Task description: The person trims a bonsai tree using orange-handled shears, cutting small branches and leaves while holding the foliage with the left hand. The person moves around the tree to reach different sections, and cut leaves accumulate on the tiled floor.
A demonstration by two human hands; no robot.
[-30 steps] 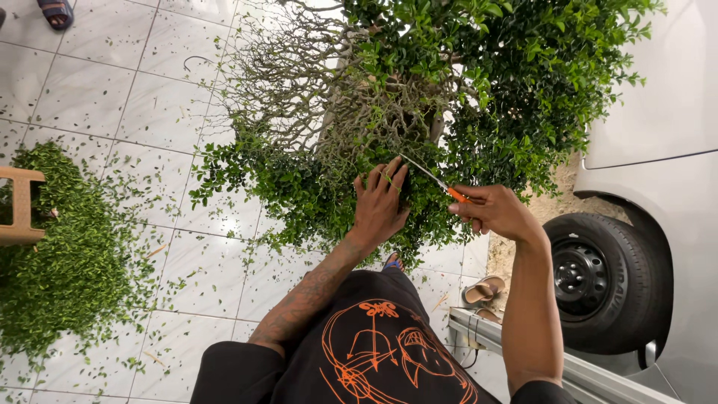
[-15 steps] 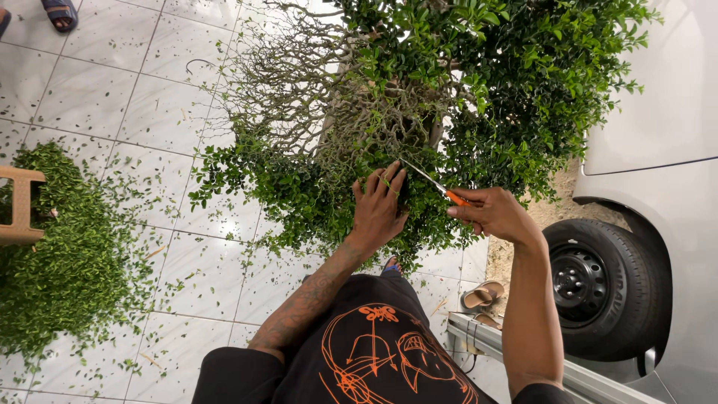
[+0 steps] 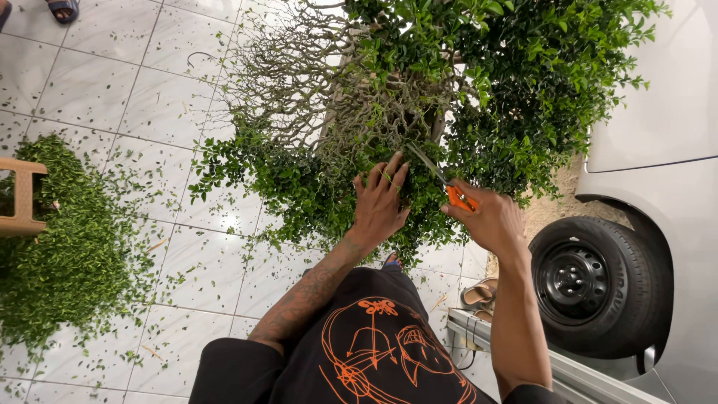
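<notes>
The person stands over a small tree (image 3: 419, 112) with dense green leaves on its right part and bare grey twigs on its left part. All places here are given relative to this tree.

The left hand (image 3: 380, 202) lies on the lower edge of the foliage, just below the bare twigs. Its fingers are spread and pressed flat into the leaves; it does not close around any branch that can be seen.

The right hand (image 3: 485, 217) is just to the right of the left hand, also at the lower edge of the foliage. It is closed around the orange handles of a pair of scissors (image 3: 441, 178). The thin metal blades point up and to the left, into the twigs near the middle of the tree, close to the left fingertips. If the blades are open or shut cannot be told, because they are too thin in the view.

Left of the tree, well apart, a heap of cut green leaves (image 3: 52, 254) lies on the white tiled floor (image 3: 97, 90), beside a wooden stool (image 3: 22, 198). Right of the tree stands a light-coloured car with a black wheel (image 3: 594, 280). Below the tree, near the wheel, a pair of sandals (image 3: 479, 295) lies on the floor.
</notes>
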